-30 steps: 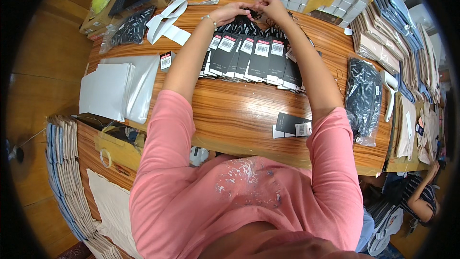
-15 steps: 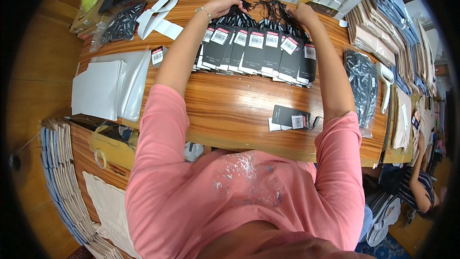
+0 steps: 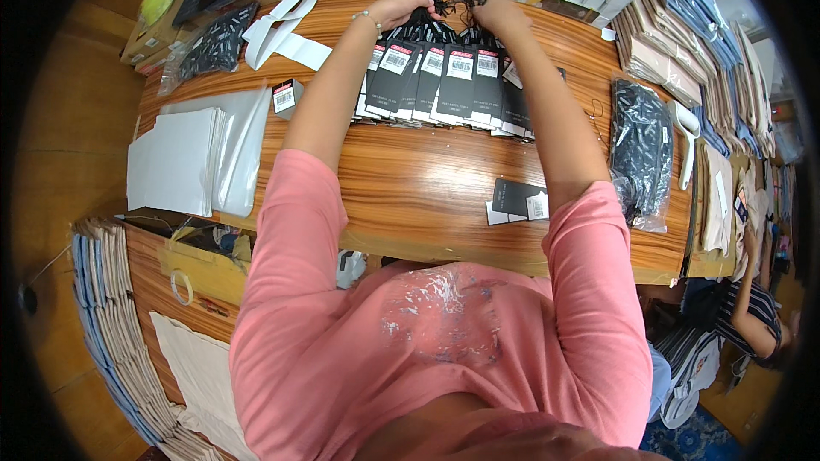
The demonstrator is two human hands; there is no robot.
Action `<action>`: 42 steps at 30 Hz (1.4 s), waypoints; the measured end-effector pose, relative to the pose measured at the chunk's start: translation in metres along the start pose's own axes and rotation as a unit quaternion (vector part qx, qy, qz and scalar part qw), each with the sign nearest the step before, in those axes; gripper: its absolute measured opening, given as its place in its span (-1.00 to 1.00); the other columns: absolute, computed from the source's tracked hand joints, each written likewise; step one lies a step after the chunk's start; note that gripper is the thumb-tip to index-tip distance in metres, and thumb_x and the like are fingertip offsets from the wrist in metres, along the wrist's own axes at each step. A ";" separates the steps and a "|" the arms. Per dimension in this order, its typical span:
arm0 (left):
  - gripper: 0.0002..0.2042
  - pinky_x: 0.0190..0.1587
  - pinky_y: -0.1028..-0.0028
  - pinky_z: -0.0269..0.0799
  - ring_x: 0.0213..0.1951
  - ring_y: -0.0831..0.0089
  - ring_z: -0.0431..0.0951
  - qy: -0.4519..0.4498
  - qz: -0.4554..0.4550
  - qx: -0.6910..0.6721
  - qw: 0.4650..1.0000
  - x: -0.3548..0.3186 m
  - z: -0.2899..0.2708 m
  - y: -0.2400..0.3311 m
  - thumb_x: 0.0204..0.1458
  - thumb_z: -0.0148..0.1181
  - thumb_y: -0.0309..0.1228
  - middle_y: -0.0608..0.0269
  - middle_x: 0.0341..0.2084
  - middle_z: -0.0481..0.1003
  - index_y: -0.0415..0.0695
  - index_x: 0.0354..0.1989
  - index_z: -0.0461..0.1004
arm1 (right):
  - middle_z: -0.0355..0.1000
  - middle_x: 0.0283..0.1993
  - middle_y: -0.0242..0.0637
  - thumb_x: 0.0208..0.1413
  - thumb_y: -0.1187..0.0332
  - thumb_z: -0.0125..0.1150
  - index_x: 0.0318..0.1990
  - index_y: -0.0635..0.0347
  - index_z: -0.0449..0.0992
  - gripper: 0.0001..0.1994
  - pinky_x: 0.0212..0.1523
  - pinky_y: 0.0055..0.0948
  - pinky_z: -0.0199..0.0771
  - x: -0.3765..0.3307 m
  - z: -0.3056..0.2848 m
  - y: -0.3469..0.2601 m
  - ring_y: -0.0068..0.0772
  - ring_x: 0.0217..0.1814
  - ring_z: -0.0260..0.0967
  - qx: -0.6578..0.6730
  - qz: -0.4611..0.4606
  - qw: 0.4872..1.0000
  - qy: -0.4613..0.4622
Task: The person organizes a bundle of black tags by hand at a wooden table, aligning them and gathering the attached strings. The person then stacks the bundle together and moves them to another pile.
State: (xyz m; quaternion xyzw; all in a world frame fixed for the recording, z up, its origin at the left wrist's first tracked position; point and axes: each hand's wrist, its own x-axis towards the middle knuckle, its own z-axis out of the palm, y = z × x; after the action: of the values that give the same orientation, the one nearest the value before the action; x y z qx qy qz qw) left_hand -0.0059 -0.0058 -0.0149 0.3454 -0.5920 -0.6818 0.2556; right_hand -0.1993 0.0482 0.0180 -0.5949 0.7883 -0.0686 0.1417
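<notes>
A fanned row of black hang tags (image 3: 457,90), each with a white barcode label, lies at the far side of the table. Their black strings bunch up along the top of the row. My left hand (image 3: 405,8) has its fingers curled round the strings at the left end. Over the strings on the right, my right hand (image 3: 502,14) is closed, its fingertips partly hidden. My right forearm covers some of the right-hand tags. Nearer to me, a separate black hang tag (image 3: 515,195) lies with white card under it, partly behind my right arm.
White paper sheets (image 3: 171,158) and a clear plastic sleeve lie left, beside a small labelled box (image 3: 286,96). A bag of black tags (image 3: 641,149) and a white handled tool (image 3: 685,141) lie right. Folded garments (image 3: 662,43) are stacked beyond. Another person (image 3: 752,316) sits at far right.
My right hand has moved left toward my left hand, and the tags at the right end have drawn inward. My left hand stays nearly in place.
</notes>
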 end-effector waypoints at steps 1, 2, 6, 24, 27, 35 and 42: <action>-0.67 -0.13 0.60 0.39 -0.26 0.44 0.45 -0.005 0.002 0.008 1.000 0.003 0.004 0.003 0.04 -0.16 -0.56 0.21 -0.44 0.36 -0.28 0.01 0.13 | 0.33 -0.06 -0.02 -0.12 0.11 -0.03 -0.12 0.19 0.42 -0.56 -0.06 -0.16 0.24 0.027 0.006 0.022 -0.09 0.00 0.28 0.033 -0.007 0.999 0.016; -0.67 -0.13 0.60 0.39 -0.26 0.43 0.45 -0.005 0.002 0.012 1.000 0.003 0.005 0.002 0.04 -0.16 -0.56 0.21 -0.44 0.36 -0.29 0.02 0.12 | 0.34 -0.09 0.00 -0.12 0.17 -0.05 -0.13 0.18 0.43 -0.60 -0.06 -0.17 0.25 0.043 0.010 0.040 -0.10 -0.01 0.29 0.064 -0.020 0.997 0.028; -0.67 -0.13 0.59 0.39 -0.25 0.42 0.45 -0.012 -0.005 0.010 1.000 0.000 0.008 0.005 0.04 -0.16 -0.56 0.20 -0.44 0.36 -0.29 0.02 0.12 | 0.35 -0.12 0.04 -0.07 -0.03 -0.08 -0.17 0.25 0.43 -0.50 -0.04 -0.25 0.25 0.048 0.002 0.091 -0.06 -0.03 0.29 0.033 -0.005 0.996 0.080; -0.69 -0.08 0.57 0.38 -0.19 0.34 0.45 -0.012 -0.017 -0.033 0.999 0.000 0.002 0.001 0.04 -0.20 -0.58 0.11 -0.37 0.37 -0.32 -0.01 0.13 | 0.30 0.00 -0.10 -0.09 0.00 -0.01 -0.08 0.15 0.40 -0.51 -0.02 -0.03 0.14 0.023 0.006 0.055 -0.12 0.04 0.25 0.016 0.029 0.999 0.020; -0.67 -0.08 0.57 0.38 -0.17 0.31 0.45 -0.010 -0.023 -0.075 0.997 -0.003 0.002 0.002 0.04 -0.22 -0.59 0.06 -0.40 0.37 -0.33 0.02 0.07 | 0.25 0.04 -0.08 -0.11 -0.05 -0.01 -0.03 0.15 0.37 -0.45 -0.02 0.02 0.12 0.001 0.009 0.016 -0.06 0.05 0.21 -0.009 0.041 0.999 -0.010; -0.68 -0.05 0.55 0.34 -0.20 0.31 0.46 -0.003 -0.017 -0.016 1.000 -0.005 0.007 0.006 0.03 -0.18 -0.57 0.12 -0.46 0.39 -0.31 0.01 0.09 | 0.22 0.07 -0.12 -0.08 0.05 -0.01 0.01 0.08 0.32 -0.51 -0.03 0.17 0.04 -0.007 0.005 -0.019 -0.05 0.05 0.19 -0.113 0.094 0.988 -0.036; -0.65 -0.04 0.46 0.35 -0.18 0.17 0.44 0.003 -0.026 -0.100 0.995 -0.001 0.007 0.004 0.03 -0.23 -0.62 0.04 -0.47 0.38 -0.35 0.03 -0.01 | 0.32 -0.02 -0.20 -0.01 0.26 -0.05 -0.07 0.10 0.39 -0.67 -0.09 0.17 0.10 0.008 0.007 -0.003 -0.20 -0.04 0.30 -0.050 0.082 0.995 -0.020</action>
State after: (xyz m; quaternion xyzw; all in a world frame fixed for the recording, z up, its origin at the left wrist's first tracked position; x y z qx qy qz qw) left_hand -0.0108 -0.0014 -0.0102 0.3351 -0.5108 -0.7432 0.2729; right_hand -0.1967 0.0403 0.0113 -0.5356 0.8340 -0.0057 0.1325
